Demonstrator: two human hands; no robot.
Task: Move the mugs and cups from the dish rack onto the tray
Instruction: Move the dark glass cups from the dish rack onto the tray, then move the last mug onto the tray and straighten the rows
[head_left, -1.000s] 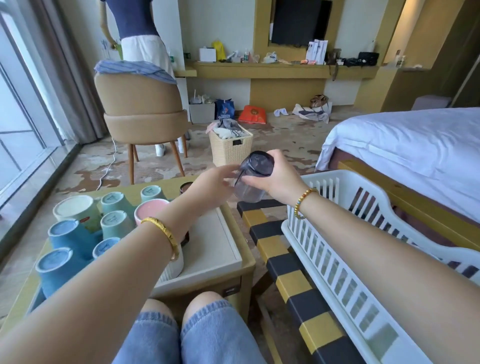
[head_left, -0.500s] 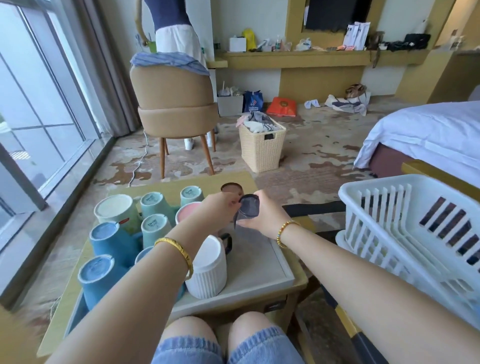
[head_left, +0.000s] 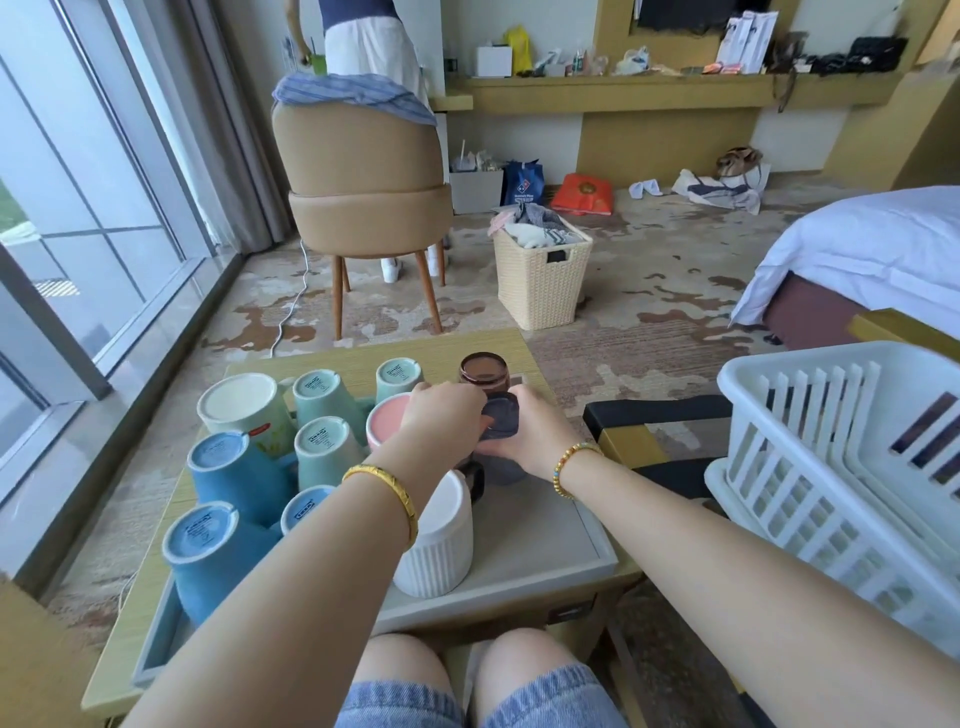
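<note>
A dark cup (head_left: 500, 425) is gripped upside down between both hands (head_left: 488, 423); it should be lowered level onto the tray (head_left: 540, 525), clear of the brown cup (head_left: 483, 370) just beyond.

Hotel-type bedroom, lived in. A bed with white linen (head_left: 878, 244) stood at right, a tan upholstered chair on wooden legs (head_left: 363, 171) by the floor-length window (head_left: 78, 208), a cream wicker laundry basket (head_left: 540, 275) on patterned carpet (head_left: 675, 291), a cluttered yellow wall shelf (head_left: 623, 85) behind.
</note>
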